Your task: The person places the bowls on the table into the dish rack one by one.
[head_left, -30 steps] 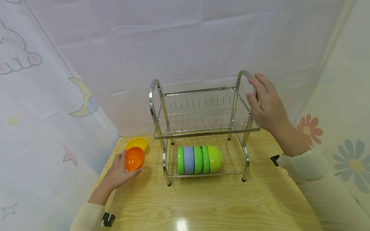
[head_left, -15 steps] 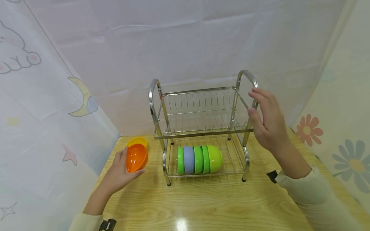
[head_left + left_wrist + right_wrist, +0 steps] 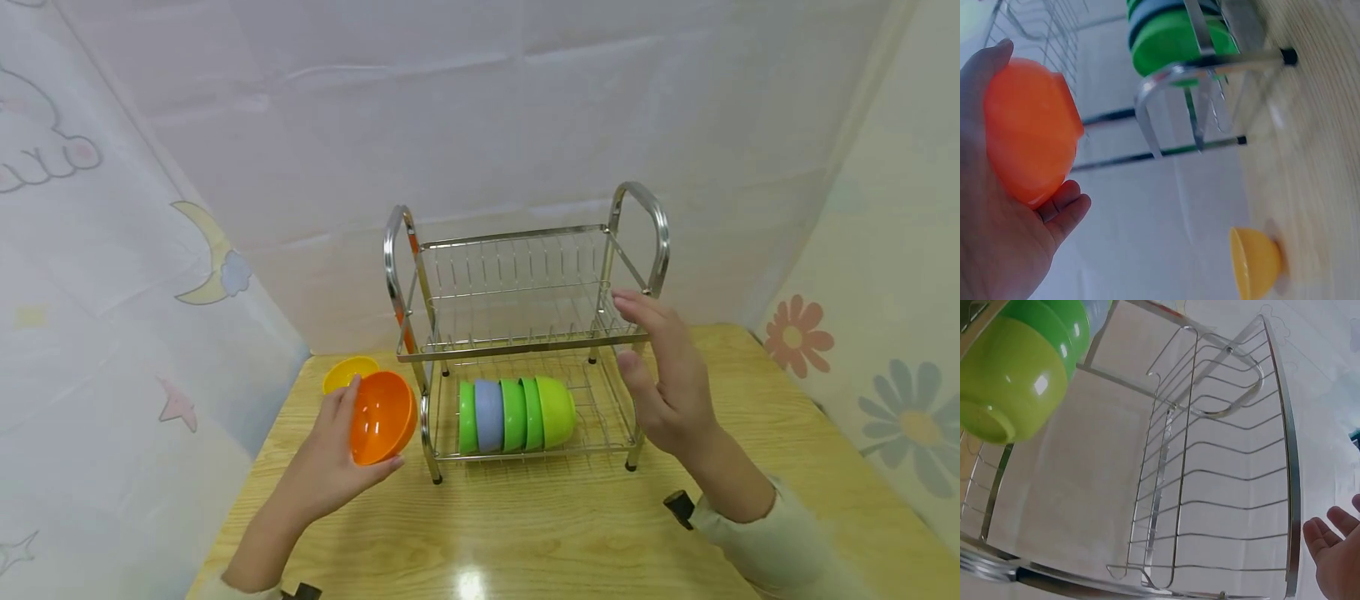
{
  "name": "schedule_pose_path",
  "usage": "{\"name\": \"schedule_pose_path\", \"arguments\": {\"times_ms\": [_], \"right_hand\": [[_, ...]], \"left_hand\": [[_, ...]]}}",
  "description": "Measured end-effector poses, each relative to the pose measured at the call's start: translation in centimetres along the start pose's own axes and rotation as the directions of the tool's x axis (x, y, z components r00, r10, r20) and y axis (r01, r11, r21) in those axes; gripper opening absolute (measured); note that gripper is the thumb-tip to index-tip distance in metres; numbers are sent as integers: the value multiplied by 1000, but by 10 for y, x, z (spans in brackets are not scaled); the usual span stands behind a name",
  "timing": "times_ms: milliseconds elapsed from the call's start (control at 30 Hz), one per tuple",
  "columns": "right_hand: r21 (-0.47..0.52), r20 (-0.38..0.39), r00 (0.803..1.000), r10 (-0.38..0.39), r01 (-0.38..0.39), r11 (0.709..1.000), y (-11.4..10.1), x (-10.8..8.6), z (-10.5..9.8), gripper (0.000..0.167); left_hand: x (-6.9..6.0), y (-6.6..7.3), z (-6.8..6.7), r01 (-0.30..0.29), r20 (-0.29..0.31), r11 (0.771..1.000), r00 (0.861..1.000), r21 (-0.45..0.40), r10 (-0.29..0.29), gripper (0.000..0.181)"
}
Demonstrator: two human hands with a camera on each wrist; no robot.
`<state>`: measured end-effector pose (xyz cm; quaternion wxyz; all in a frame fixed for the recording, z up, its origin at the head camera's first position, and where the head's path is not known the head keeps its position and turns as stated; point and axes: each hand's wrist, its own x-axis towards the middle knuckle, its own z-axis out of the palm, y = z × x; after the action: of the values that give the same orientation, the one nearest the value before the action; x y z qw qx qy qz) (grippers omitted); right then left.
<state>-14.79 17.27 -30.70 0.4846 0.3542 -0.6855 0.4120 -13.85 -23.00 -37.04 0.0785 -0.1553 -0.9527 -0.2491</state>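
My left hand [image 3: 326, 462] grips an orange bowl [image 3: 384, 417] by its rim, thumb on the near side and fingers on the far side. The bowl is tilted, left of the dish rack [image 3: 525, 344] and above the table. In the left wrist view the orange bowl [image 3: 1032, 131] rests between thumb and fingers. Behind it, a yellow bowl [image 3: 347, 372] sits on the table. My right hand [image 3: 671, 383] hovers before the rack's right end, fingers extended, holding nothing. Several bowls [image 3: 517, 414], green, blue and yellow-green, stand on their sides in a row on the lower tier.
The two-tier metal rack has arched side handles [image 3: 660, 233] and small black feet. Wire slots [image 3: 1235, 475] line its upper tier. The wooden table [image 3: 540, 525] extends around it, and patterned cloth [image 3: 322, 125] hangs behind and at the sides.
My left hand has lifted the orange bowl away from the yellow one and carried it right, toward the rack. My right hand has left the rack's right handle and come down and nearer.
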Motion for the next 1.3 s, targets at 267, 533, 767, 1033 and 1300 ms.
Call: {"name": "schedule_pose_path", "arguments": {"times_ms": [267, 533, 767, 1033, 1300], "right_hand": [[125, 12, 1000, -2, 0, 992, -12, -18, 19, 52], [248, 12, 1000, -17, 13, 969, -21, -35, 38, 43], [267, 125, 988, 87, -118, 956, -26, -46, 52, 41], [343, 201, 963, 180, -241, 908, -32, -54, 63, 46], [358, 233, 947, 222, -296, 886, -35, -56, 66, 57]], "left_hand": [[2, 41, 5, -126, -11, 991, 992, -46, 125, 124], [7, 68, 15, -240, -11, 968, 971, -74, 240, 128], [12, 85, 26, -312, -32, 944, 950, -104, 310, 128], [19, 99, 37, -369, -55, 919, 929, -141, 365, 129], [26, 111, 46, -388, -74, 905, 922, -174, 381, 130]]}}
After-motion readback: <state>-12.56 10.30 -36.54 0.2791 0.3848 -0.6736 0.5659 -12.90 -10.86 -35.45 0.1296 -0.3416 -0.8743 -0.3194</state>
